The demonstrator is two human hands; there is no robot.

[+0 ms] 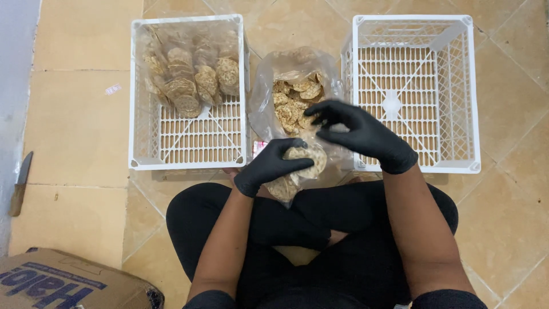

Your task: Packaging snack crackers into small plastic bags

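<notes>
You sit cross-legged on the tiled floor (80, 114), and the open plastic bag (269, 97) of round crackers stands in front of your knees, between two white crates. Its long axis runs away from you, with the mouth pointing to the far side.

Your left hand (273, 166) in a black glove closes around a small stack of crackers (309, 160) in a thin clear wrap, at the near end of the bag; the fingers are curled tight on it. Your right hand (360, 134) hovers just above the stack, fingers half open, thumb and forefinger nearly pinched; it possibly holds the wrap, but I cannot tell.

The left crate (189, 143) holds one bag of packed crackers (189, 74). The right crate (414, 91) stands beside. A knife (20, 183) and one cardboard box (68, 283) lie well apart at your left.
</notes>
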